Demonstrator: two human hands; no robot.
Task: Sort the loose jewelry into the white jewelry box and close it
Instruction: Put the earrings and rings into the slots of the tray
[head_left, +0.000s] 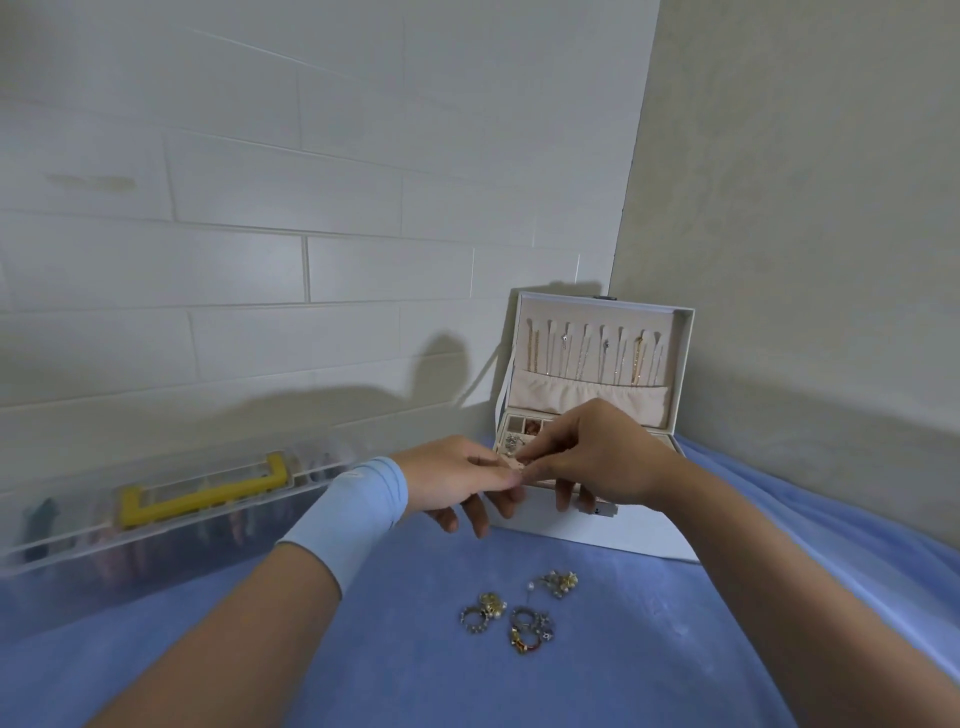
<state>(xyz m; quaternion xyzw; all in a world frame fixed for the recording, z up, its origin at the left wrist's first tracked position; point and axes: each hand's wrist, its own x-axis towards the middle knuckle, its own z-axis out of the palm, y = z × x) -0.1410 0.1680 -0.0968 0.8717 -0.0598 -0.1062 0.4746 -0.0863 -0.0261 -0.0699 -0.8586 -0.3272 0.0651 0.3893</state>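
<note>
The left hand (457, 480) and right hand (597, 457) meet fingertip to fingertip over the front-left compartments of the white rectangular jewelry box (597, 535); whether they pinch anything I cannot tell. The box stands open on blue cloth (363, 649) in the wall corner, with its beige-lined lid upright, its long side running left-right and its opening facing the person. Loose metal rings (527, 636) lie near its front.

No text, label, brand, number or sign can be read in the head view. Only candidate: a few dark marks (597, 511) on the near front face of the white jewelry box (582, 538), toward its top edge. They are too small and blurred to tell whether they are lettering at all.
</note>
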